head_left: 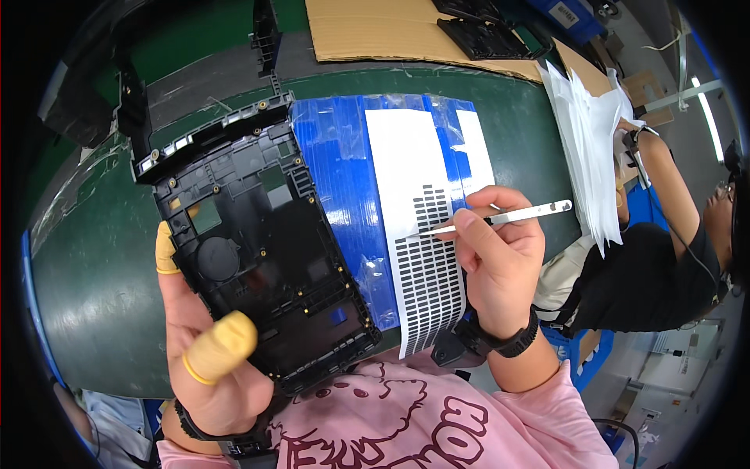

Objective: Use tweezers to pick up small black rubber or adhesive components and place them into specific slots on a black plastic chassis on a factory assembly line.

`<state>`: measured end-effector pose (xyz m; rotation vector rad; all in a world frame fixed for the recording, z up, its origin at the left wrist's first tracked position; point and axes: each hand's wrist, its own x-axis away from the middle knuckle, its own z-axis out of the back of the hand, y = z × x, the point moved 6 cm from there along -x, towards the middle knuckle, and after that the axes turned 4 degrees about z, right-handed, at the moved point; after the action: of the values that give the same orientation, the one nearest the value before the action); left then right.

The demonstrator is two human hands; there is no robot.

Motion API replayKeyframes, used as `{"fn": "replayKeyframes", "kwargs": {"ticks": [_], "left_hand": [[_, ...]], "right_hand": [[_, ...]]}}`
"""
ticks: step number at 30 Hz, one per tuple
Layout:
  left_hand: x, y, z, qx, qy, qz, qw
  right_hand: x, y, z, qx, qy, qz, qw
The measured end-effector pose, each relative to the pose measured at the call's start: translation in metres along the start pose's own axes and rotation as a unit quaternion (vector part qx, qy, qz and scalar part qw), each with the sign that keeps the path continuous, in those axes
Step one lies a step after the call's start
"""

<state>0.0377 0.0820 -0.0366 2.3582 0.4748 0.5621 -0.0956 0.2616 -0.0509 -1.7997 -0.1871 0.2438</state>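
Here, in the head view, the left hand [205, 344] grips the black plastic frame [258, 242] from below, with yellow finger cots on the thumb and one finger. The frame lies tilted over the green belt [94, 266] and overlaps the edge of the blue mat [344, 187], probably so that its inner face is turned up toward the person. The right hand [500, 262] is closed in a pinch on silver tweezers [508, 216], whose tips rest on the white sticker sheet [422, 234], at its rows of small black pads. The sheet lies on the blue mat just beside the frame, which keeps the pads within short reach.

The tweezer tips are too fine to tell whether they hold a pad. The frame's lower corner is hidden behind the left palm. At the right rim a co-worker [664, 266] sits near a stack of white sheets [594, 133], distorted by the lens.
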Motion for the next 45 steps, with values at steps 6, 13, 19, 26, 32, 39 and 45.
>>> {"fn": "replayKeyframes", "kwargs": {"ticks": [6,13,19,26,32,39,45], "left_hand": [[-0.007,0.0,0.01,0.05,-0.003,-0.015,0.999],[-0.014,-0.001,0.005,0.039,-0.012,-0.002,0.999],[-0.015,-0.009,0.005,0.058,0.006,0.016,0.998],[-0.01,-0.009,0.0,0.084,-0.017,0.048,0.995],[-0.008,-0.012,0.003,0.032,-0.033,0.063,0.997],[-0.006,-0.01,0.006,0.028,-0.033,0.052,0.998],[-0.006,-0.01,0.005,0.027,-0.036,0.049,0.998]], "right_hand": [[-0.003,0.007,-0.001,0.03,-0.016,-0.016,0.999],[-0.003,0.005,-0.005,0.049,-0.022,-0.019,0.998],[0.005,-0.005,-0.007,-0.015,0.004,-0.008,1.0],[0.028,-0.028,-0.071,-0.077,-0.175,0.01,0.982],[0.03,-0.01,-0.081,-0.073,-0.178,-0.015,0.981],[0.03,-0.011,-0.086,-0.035,-0.145,-0.028,0.988],[0.03,-0.01,-0.086,-0.024,-0.139,-0.021,0.99]]}}
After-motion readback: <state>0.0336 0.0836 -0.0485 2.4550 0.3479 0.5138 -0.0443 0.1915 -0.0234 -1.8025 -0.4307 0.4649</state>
